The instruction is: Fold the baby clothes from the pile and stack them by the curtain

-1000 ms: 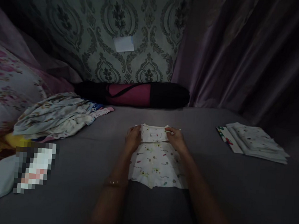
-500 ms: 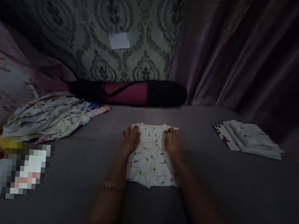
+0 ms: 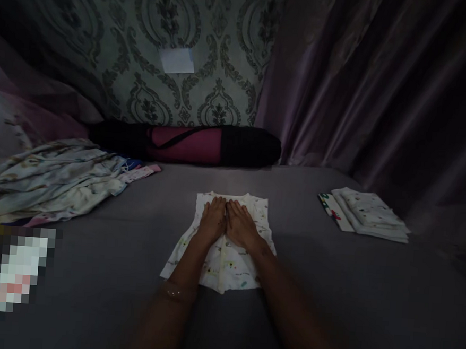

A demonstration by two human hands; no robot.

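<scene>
A small white printed shirt [image 3: 235,262] with a pale strip down its middle lies spread on the grey bed sheet [image 3: 130,273]. My left hand [image 3: 214,218] rests flat on its upper part, fingers stretched toward the neckline. Beside it, almost touching, my right hand [image 3: 240,224] also presses flat on the cloth. Neither hand grips anything. Both forearms cover parts of the shirt's lower half and sides.
Folded clothes [image 3: 368,213] are stacked to the right. On the left lies a loose heap of clothes [image 3: 57,178]. A black and maroon bolster-shaped bag [image 3: 187,143] lines the wall, and a purple curtain [image 3: 315,84] hangs at the right.
My hands have come inward from the shirt's two upper sides to its middle, and the fingers have gone from gripping to lying flat. The shirt's lower left side is spread wider.
</scene>
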